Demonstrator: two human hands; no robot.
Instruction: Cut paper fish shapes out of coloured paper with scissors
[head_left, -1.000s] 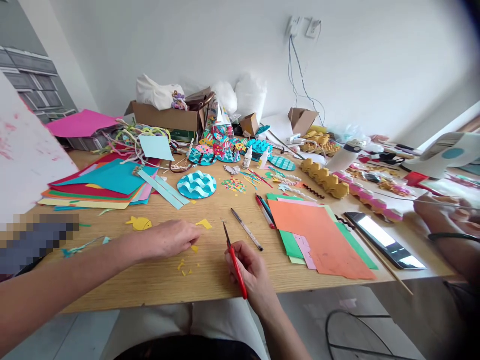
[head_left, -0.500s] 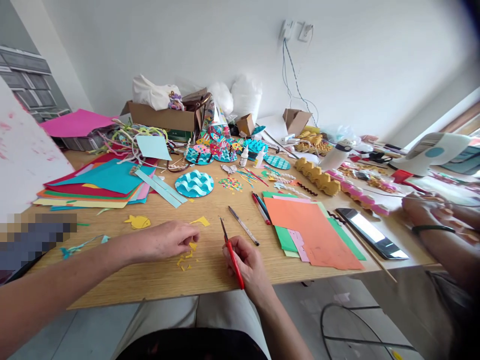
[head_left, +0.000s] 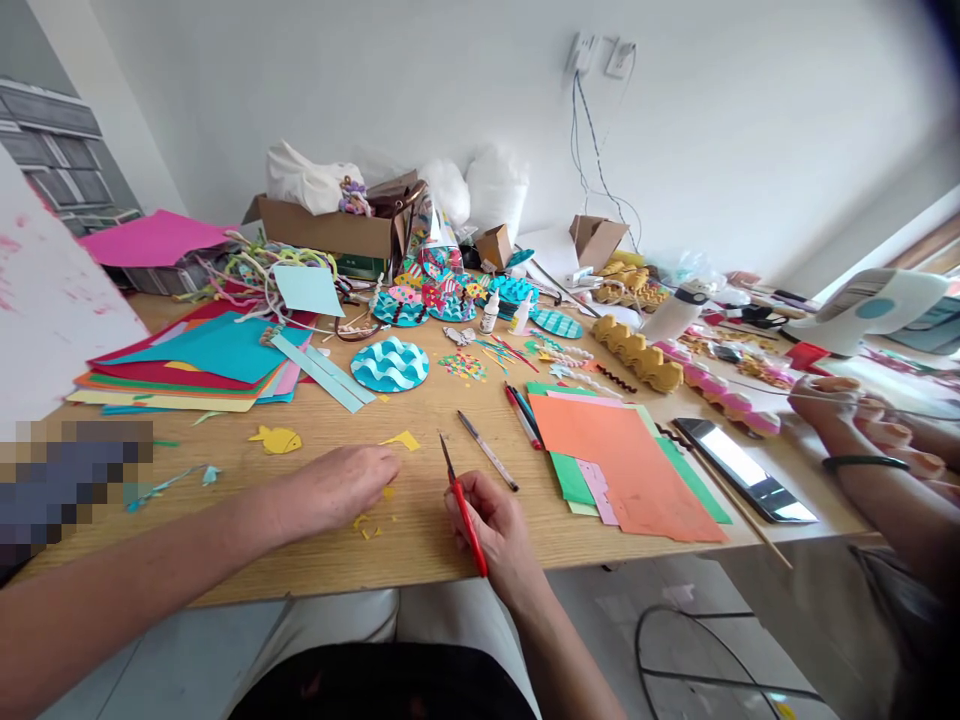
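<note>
Our right hand [head_left: 491,520] grips the scissors [head_left: 470,532], tips pointing away from us. Our left hand [head_left: 358,485] is curled low, just beyond the yellow scraps [head_left: 366,534]; whether it pinches one, we cannot tell. The fish [head_left: 277,440] lies flat, left of that hand. Judgement: such small scraps call for a light fingertip pinch, scissors held aside, blades clear of our left hand, fish undisturbed.
</note>
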